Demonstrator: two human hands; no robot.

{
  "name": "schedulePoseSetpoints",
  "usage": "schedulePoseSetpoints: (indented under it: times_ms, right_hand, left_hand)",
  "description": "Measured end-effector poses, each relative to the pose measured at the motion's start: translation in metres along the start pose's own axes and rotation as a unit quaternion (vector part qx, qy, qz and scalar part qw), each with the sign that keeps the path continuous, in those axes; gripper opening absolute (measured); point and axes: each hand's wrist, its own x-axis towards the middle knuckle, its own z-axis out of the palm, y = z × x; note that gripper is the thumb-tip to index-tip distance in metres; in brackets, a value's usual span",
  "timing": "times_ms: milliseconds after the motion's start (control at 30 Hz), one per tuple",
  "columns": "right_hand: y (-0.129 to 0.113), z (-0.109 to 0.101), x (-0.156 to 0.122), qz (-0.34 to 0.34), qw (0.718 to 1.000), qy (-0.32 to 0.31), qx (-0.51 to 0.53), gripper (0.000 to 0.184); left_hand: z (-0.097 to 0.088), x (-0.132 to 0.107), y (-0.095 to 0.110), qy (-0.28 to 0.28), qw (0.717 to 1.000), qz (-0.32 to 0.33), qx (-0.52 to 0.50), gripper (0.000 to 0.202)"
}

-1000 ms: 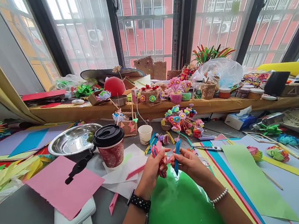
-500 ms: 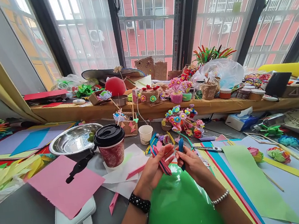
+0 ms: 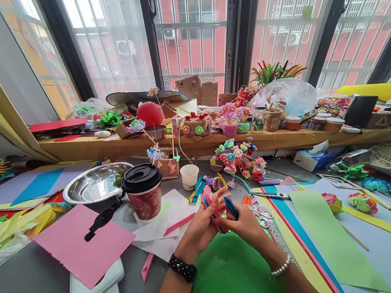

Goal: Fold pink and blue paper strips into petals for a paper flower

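My left hand (image 3: 199, 224) holds a stack of folded pink, red and blue striped paper pieces (image 3: 206, 200) between thumb and palm, its fingers partly stretched beyond the stack. In my right hand (image 3: 247, 225) a smaller blue stack of folded paper (image 3: 231, 207) is pinched, and its fingertips touch or nearly touch the striped stack. Both hands are above a glossy green surface (image 3: 235, 276). Silver scissors (image 3: 263, 214) lie just right of my right hand. Left of my left hand are a pink folded paper strip (image 3: 179, 223) and white paper sheets (image 3: 161, 241).
A lidded coffee cup (image 3: 145, 199), a small paper cup (image 3: 189, 177) and a metal bowl (image 3: 89, 193) stand at left. Pink paper (image 3: 82, 245) lies over a white power bank (image 3: 97, 289). Coloured sheets (image 3: 339, 238) spread at right. Crafted flowers (image 3: 235, 155) sit below the crowded windowsill.
My right hand has moved left, bringing the blue stack against or very near the striped one in my left hand. More of the scissors shows now.
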Motion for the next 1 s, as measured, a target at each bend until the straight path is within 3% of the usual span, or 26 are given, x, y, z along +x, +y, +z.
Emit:
schedulePoseSetpoints:
  times_ms: [167,300,567,1000]
  right_hand:
    - [0.001,0.0,0.0,0.015,1.0,-0.01,-0.007,0.019]
    - [0.003,0.002,0.0,0.016,1.0,-0.007,0.011,0.027]
    - [-0.001,0.001,-0.001,0.051,0.997,-0.04,0.051,0.027]
    - [-0.009,-0.007,-0.002,0.054,0.987,0.009,0.148,0.032]
  left_hand:
    - [0.002,-0.001,0.0,0.001,0.999,0.003,0.032,0.054]
    - [0.0,-0.001,-0.002,0.007,0.998,-0.023,0.063,0.052]
    - [-0.003,-0.004,-0.001,-0.033,0.997,-0.043,0.053,0.033]
    - [-0.003,-0.003,0.001,-0.04,0.999,-0.004,0.007,0.024]
